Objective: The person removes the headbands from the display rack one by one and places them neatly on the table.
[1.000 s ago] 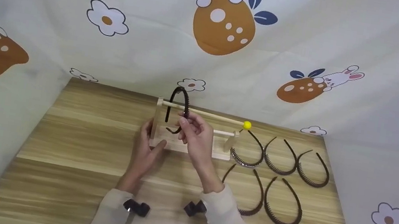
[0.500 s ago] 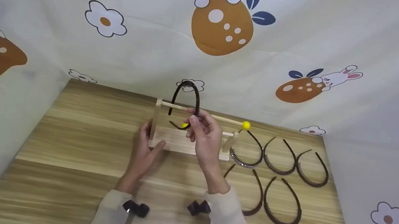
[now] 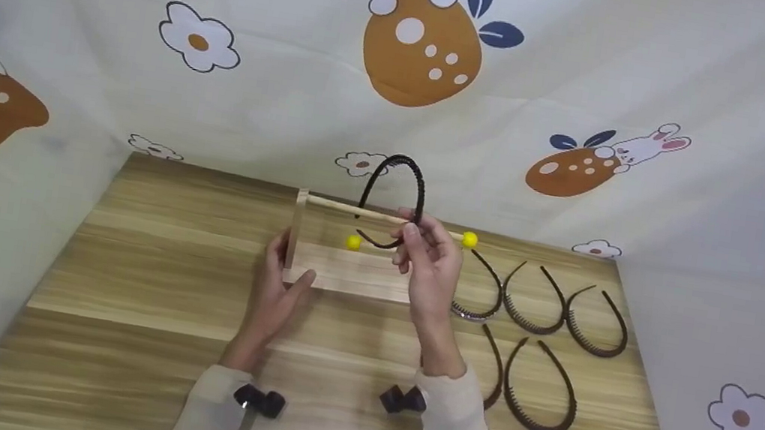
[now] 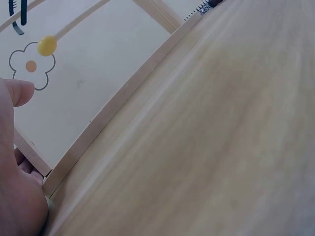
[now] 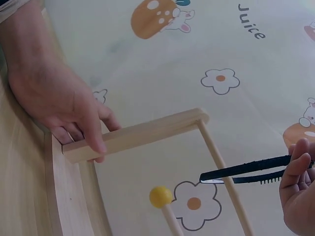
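My right hand [image 3: 435,276] pinches a dark toothed headband [image 3: 422,191] low on its right side, between thumb and fingers. The band stands upright, its loop around the upper rod [image 3: 346,207] of a wooden rack [image 3: 343,274]. In the right wrist view its two arms [image 5: 246,167] lie on either side of that rod. My left hand [image 3: 275,301] grips the rack's left upright [image 5: 133,139] near the base. A yellow ball [image 3: 470,239] caps the upper rod's right end. Another yellow ball [image 3: 353,242] tips the lower rod, whose right part is hidden behind my right hand.
Several dark headbands lie on the wood-grain table to the right, among them one at the far right [image 3: 619,349] and one nearer me [image 3: 572,418]. My right forearm partly covers another [image 3: 497,369]. A printed cloth [image 3: 277,108] stands behind the table.
My right hand has slid the headband rightward along the upper rod, uncovering the lower yellow ball and then hiding the right upright. The left hand keeps its grip on the rack.
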Demonstrator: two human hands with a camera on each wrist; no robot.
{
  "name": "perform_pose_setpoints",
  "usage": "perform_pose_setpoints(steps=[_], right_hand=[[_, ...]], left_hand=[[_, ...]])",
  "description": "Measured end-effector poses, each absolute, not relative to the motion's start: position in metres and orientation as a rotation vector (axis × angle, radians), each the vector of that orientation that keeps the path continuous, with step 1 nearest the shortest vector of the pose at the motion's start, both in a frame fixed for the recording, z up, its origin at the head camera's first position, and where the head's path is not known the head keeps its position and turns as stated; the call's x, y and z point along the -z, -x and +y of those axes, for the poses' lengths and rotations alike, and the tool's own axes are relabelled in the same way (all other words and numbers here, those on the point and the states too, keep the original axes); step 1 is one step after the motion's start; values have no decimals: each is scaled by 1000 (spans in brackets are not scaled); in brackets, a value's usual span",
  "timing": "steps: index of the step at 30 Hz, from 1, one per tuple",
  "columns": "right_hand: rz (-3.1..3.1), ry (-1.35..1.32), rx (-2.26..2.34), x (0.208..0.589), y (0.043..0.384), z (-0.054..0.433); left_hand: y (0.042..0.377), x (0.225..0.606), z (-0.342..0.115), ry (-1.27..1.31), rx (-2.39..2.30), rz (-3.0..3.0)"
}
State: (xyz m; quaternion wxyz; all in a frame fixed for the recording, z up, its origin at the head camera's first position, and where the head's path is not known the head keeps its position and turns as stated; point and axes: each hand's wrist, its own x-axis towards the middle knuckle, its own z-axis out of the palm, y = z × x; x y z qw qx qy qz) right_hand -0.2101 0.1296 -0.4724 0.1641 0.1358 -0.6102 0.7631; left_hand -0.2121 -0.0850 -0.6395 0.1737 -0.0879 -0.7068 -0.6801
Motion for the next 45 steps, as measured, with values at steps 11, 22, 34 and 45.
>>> perform_pose_setpoints(steps=[11, 22, 34, 45], right_hand=[[-1730, -274, -2169, 472, 210, 156], [-1696, -230, -2131, 476, 212, 181], [-1631, -156, -2125, 477, 212, 208], [-1637, -56, -2084, 481, 210, 239]], left_hand=[[210, 638, -86, 200, 1973, -2052], [211, 639, -85, 196, 1933, -2071], [210, 640, -85, 179, 1947, -2052], [209, 639, -85, 176, 1952, -2066]])
